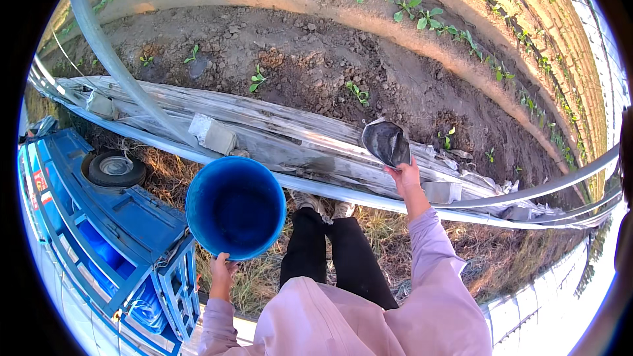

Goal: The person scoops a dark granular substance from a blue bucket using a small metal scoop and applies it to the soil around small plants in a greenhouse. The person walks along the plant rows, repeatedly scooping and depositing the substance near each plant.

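A round blue plastic bucket [236,207] is at my left, its rim gripped by my left hand [223,269] on the near side. The inside looks dark blue, and I cannot tell what is at the bottom. My right hand [406,176] is closed on the near edge of a dark, worn scoop-like container [387,143], held over the edge of the folded plastic sheeting [296,128]. Beyond it lies bare brown soil [316,49] with several small green seedlings [257,79].
A blue cart or truck [133,217] with a tire [114,168] stands at the left. Concrete blocks [212,133] weigh down the sheeting. Curved metal pipes [123,74] rise at both sides. A raised bed with leafy plants [428,20] runs farther back. Dry grass [257,287] surrounds my feet.
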### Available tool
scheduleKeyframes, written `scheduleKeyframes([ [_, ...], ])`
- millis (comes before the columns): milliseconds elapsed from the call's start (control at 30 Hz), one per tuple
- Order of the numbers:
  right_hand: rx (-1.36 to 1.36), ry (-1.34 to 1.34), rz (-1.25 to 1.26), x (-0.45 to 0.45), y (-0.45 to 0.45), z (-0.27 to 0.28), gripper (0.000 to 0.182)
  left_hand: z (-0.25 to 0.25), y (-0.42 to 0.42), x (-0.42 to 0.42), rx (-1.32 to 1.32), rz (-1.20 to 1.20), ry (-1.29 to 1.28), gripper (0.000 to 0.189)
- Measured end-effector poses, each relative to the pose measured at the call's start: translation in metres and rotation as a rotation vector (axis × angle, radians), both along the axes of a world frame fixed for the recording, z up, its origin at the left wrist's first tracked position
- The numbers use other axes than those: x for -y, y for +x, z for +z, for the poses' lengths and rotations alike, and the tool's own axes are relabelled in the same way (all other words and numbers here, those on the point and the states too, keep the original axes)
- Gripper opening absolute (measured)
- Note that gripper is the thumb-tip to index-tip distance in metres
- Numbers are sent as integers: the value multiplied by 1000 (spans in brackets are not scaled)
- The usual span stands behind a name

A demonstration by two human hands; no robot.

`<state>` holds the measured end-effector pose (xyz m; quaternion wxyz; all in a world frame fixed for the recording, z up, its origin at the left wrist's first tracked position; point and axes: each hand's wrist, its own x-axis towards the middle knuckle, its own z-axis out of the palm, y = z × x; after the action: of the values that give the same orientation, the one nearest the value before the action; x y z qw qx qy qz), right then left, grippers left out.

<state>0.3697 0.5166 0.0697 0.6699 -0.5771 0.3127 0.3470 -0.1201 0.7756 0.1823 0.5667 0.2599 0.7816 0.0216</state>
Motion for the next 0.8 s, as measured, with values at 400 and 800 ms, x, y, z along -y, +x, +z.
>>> scheduleKeyframes([
  [400, -11, -559, -224, -61, 17, -135, 37, -95, -50, -10, -7, -49, -169, 70],
  [800, -130, -326, -297, -82, -17, -111, 35, -117, -71, -13, -220, 31, -229, 69],
])
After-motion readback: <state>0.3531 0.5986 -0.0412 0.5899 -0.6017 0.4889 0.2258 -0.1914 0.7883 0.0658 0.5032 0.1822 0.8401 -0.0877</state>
